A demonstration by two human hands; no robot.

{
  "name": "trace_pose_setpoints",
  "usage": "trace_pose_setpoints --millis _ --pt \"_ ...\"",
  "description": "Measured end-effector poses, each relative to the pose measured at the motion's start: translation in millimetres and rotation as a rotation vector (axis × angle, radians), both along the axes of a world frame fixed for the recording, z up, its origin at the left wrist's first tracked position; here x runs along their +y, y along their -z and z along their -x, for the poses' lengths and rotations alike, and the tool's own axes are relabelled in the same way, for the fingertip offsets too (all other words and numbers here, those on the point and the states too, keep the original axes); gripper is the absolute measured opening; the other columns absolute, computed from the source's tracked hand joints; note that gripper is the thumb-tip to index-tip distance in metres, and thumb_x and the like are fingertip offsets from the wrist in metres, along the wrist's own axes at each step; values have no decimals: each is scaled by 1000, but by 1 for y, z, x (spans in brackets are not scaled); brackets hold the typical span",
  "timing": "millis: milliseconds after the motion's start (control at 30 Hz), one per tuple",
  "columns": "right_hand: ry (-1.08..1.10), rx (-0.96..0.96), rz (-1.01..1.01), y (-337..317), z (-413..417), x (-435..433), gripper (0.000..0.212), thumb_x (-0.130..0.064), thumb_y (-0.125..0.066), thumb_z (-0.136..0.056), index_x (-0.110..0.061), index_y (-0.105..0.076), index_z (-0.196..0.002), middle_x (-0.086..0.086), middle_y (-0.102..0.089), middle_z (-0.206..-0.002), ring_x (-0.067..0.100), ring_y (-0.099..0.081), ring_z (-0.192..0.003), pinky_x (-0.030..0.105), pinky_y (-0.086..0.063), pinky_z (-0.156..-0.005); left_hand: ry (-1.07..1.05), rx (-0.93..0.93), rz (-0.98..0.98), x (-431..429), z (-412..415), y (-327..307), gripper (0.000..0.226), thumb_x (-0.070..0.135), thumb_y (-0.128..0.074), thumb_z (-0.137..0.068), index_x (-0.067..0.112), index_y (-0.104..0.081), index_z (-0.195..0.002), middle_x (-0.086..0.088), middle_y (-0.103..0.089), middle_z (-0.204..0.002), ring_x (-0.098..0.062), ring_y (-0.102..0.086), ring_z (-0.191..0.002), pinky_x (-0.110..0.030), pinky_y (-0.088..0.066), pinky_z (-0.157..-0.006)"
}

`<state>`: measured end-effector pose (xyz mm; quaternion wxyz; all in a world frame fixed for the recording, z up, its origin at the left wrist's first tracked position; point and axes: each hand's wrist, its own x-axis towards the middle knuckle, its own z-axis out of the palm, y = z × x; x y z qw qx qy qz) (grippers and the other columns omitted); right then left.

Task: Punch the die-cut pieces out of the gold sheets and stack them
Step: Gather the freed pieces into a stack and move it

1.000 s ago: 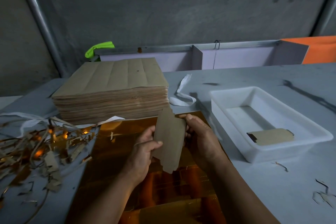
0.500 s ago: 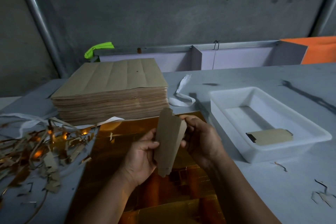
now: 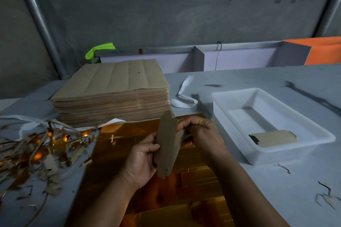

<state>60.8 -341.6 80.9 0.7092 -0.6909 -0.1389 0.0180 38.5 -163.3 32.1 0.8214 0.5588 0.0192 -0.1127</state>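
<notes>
Grey tabletop (image 3: 258, 79) shows early progress: both the left hand (image 3: 142, 160) and right hand (image 3: 201, 131) pinch a punched piece (image 3: 167, 145) above the gold sheet (image 3: 129, 153), 1 piece (image 3: 273, 138) lies in the white tray (image 3: 230, 116), and a tall stack of sheets (image 3: 114, 94) waits.

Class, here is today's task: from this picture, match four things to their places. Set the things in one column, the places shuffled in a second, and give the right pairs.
Things
1. brown piece
2. white tray
3. scrap pile
4. sheet stack

Places
A. left side of the table
B. in the grip of the left hand and right hand
C. right of both hands
D. behind the gold sheet

Pairs: 1-B, 2-C, 3-A, 4-D
</notes>
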Motion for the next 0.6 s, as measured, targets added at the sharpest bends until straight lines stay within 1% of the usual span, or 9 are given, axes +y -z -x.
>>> trace_pose_setpoints --millis 100,167,267,333,400,467,600 --pt "2 13 -13 1 -1 -1 51 1 -38 -97 -22 -68 -64 -3 -72 -83 8 -67 -75 22 -52 -57 -36 -14 -39 -2 0 0 49 16 -50 -75 25 -67 -120 -10 -71 -110 -26 -64 -97 -37 -51 -68" --pt "4 26 -20 2 0 -1 43 -2 -39 -97 -20 -66 -69 -3 -71 -82 8 -67 -75 22 -52 -58 -63 -36 -72 -3 0 -1 47 16 -51 -74 27 -69 -116 -9 -70 -112 -28 -63 -102 -40 -50 -72" --pt "10 46 -36 4 1 0 32 -8 -43 -96 -16 -65 -73 -3 -71 -83 10 -68 -76 21 -53 -60 -111 -68 -125 -6 1 -3 42 18 -55 -72 34 -73 -106 -4 -73 -106 -28 -63 -105 -41 -51 -74" --pt "25 56 -36 5 1 -2 26 -13 -49 -95 -15 -65 -75 -4 -71 -83 11 -68 -78 20 -53 -60 -147 -84 -157 -7 1 -5 42 19 -61 -70 34 -71 -108 -5 -71 -108 -29 -61 -108 -42 -50 -76" --pt "37 49 -20 5 1 -3 21 -13 -54 -94 -14 -66 -77 -6 -70 -81 12 -68 -77 19 -52 -60 -171 -104 -204 -8 0 -6 42 15 -60 -78 29 -65 -117 -8 -66 -115 -30 -58 -111 -44 -49 -79" --pt "51 57 -24 6 1 -5 21 -10 -55 -94 -14 -67 -77 -7 -70 -78 13 -68 -76 22 -52 -62 -188 -119 -258 -8 -1 -6 39 7 -52 -89 27 -60 -122 -8 -64 -118 -30 -57 -112 -48 -52 -83" --pt "85 120 -42 9 0 -5 17 -11 -57 -94 -12 -66 -81 -1 -66 -76 18 -63 -77 28 -51 -64 -224 -110 -349 -13 -2 -10 36 5 -50 -93 33 -59 -114 -4 -64 -115 -26 -59 -107 -54 -52 -91"
